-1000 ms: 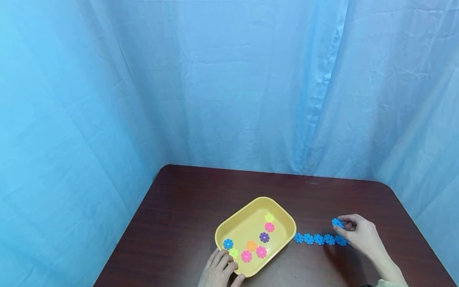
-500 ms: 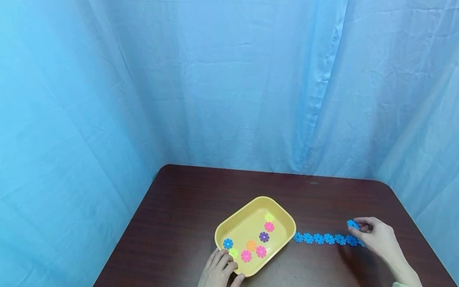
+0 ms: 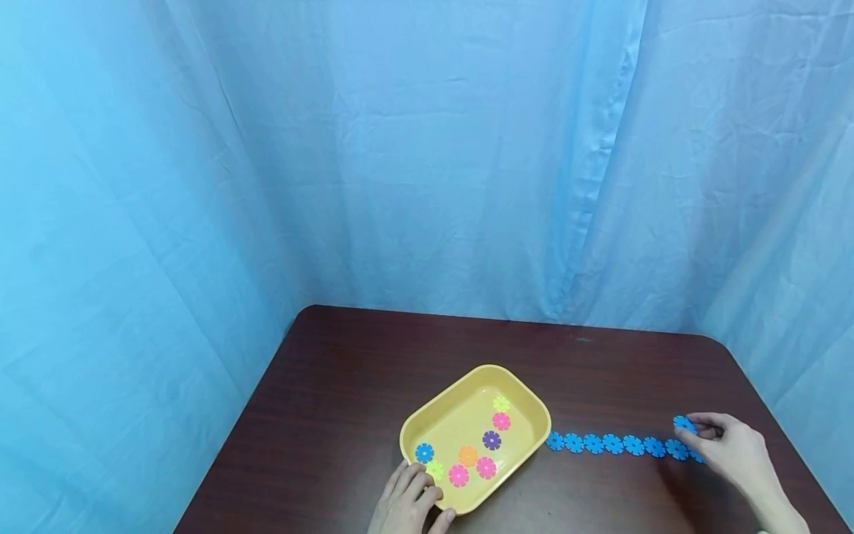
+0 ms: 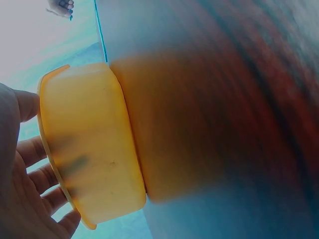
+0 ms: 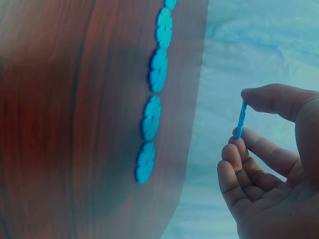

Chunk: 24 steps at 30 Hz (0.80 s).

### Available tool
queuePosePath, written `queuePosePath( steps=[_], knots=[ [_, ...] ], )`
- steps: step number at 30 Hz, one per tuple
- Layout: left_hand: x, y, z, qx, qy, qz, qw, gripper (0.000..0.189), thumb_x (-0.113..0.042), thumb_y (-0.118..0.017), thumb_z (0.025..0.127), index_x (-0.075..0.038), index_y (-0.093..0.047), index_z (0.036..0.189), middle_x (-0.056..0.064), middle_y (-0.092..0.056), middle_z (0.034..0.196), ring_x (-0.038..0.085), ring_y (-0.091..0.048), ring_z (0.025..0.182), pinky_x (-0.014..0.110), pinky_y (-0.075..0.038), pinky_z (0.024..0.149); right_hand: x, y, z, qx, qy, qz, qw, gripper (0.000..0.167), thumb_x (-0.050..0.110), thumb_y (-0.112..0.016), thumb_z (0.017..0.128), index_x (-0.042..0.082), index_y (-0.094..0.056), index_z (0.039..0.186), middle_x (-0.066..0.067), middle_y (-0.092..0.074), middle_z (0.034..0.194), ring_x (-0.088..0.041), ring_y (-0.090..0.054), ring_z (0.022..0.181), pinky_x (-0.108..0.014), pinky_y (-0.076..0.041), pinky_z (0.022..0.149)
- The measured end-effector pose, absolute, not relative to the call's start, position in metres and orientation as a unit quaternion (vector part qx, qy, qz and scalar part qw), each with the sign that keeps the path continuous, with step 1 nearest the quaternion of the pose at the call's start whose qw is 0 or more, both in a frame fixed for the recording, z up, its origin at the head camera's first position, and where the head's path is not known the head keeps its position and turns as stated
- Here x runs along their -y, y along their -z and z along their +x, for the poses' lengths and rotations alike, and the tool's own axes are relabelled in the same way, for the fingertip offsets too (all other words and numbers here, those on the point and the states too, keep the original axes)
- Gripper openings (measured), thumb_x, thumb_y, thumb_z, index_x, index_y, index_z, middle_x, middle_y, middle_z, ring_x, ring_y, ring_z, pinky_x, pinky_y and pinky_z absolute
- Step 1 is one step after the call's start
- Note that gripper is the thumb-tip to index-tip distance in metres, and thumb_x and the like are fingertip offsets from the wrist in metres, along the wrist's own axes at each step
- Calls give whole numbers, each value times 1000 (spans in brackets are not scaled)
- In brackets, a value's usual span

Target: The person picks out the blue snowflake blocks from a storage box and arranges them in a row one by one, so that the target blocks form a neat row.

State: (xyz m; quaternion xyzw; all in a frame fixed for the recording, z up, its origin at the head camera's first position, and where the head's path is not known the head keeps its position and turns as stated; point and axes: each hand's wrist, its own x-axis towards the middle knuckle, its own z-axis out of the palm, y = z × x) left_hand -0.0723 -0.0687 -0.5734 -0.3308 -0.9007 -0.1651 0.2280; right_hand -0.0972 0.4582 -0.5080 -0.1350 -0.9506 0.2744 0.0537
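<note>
My left hand (image 3: 407,498) holds the near-left rim of a yellow plastic basin (image 3: 477,377), fingers over its edge. In the left wrist view, finger shadows show through the basin's wall (image 4: 99,144). At the right, my right hand (image 3: 730,449) pinches a blue snowflake disc (image 3: 682,423) between thumb and fingertips. The right wrist view shows this held disc (image 5: 241,119) edge-on, off the table. Just below it runs a row of blue snowflake discs (image 3: 613,444) lying flat; the hand partly covers the row's right end.
Inside the basin lie several snowflake discs: pink (image 3: 458,476), orange (image 3: 468,456), purple (image 3: 491,440), yellow (image 3: 501,403) and one blue (image 3: 424,453). The dark wooden table (image 3: 360,371) has rounded far corners. Light blue curtains (image 3: 427,163) hang around it.
My right hand has moved rightward along the row with the blue snowflake disc still pinched, uncovering more discs. The left hand and the basin have stayed in place.
</note>
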Motion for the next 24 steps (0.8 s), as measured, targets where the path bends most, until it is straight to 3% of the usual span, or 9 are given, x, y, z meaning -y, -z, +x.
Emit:
queuePosePath(
  steps=[24],
  knots=[
    [68, 575, -72, 900, 165, -329, 235, 18, -41, -70, 90, -25, -64, 86, -11, -53, 93, 17, -54, 108, 48, -46, 98, -494, 538, -88, 941, -250, -223, 52, 59, 37, -72, 87, -17, -62, 109, -9, -66, 79, -21, -59, 66, -44, -50, 61]
  ],
)
